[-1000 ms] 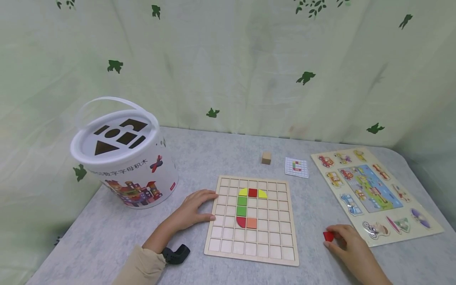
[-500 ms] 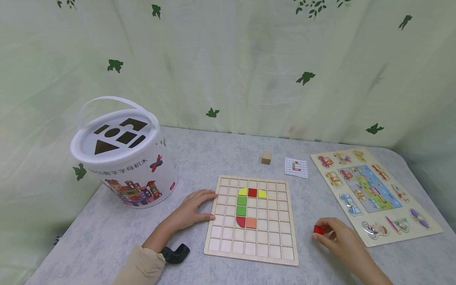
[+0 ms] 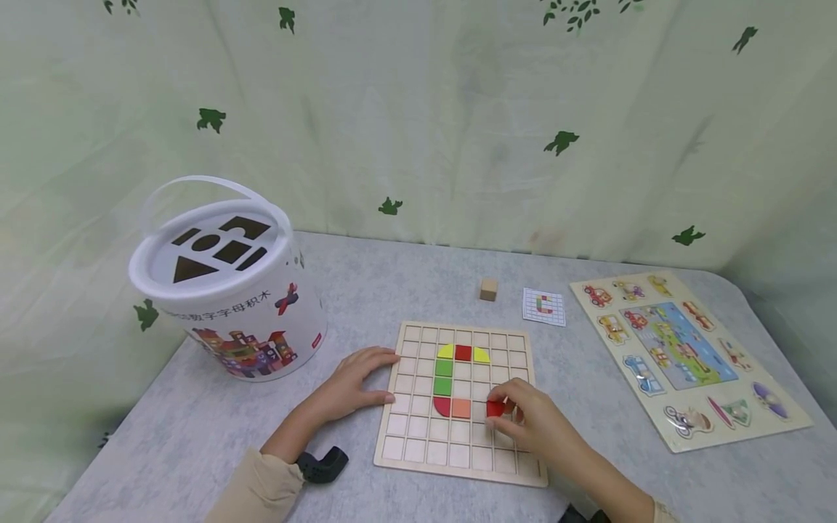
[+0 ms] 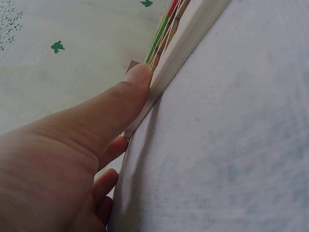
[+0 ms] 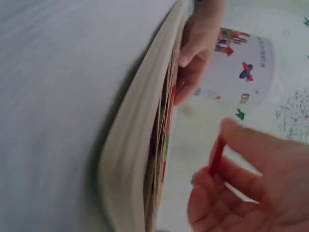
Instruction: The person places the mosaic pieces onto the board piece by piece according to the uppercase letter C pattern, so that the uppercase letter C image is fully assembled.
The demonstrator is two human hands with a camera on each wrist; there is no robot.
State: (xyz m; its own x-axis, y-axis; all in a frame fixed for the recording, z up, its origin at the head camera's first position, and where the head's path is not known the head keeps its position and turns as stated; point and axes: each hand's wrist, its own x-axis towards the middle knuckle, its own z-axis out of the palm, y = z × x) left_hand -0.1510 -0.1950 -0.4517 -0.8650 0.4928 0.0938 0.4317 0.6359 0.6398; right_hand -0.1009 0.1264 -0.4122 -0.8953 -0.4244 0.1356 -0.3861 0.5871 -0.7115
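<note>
A wooden grid board point(image 3: 438, 455) lies on the table with several coloured tiles in its squares: yellow, red, green and an orange one point(image 3: 461, 408). Over its right half my right hand point(image 3: 536, 420) pinches a small red tile point(image 3: 495, 409) between thumb and fingers. In the right wrist view this red tile point(image 5: 217, 153) stands edge-on, raised off the board. My left hand point(image 3: 356, 385) rests at the board's left edge, its thumb and fingertips against the frame. The left wrist view has that thumb point(image 4: 118, 99) on the rim, with other fingers partly hidden below it.
Behind the board are a small wooden cube point(image 3: 488, 290) and a printed pattern card point(image 3: 544, 307). A white lidded bucket point(image 3: 261, 327) stands at the left. On the right lies a picture puzzle board point(image 3: 654, 410). A leaf-and-bird patterned curtain point(image 3: 451, 145) hangs behind the table.
My right hand has carried the red tile leftward from the bare table beside the puzzle board to over the grid board. The left hand has stayed in place.
</note>
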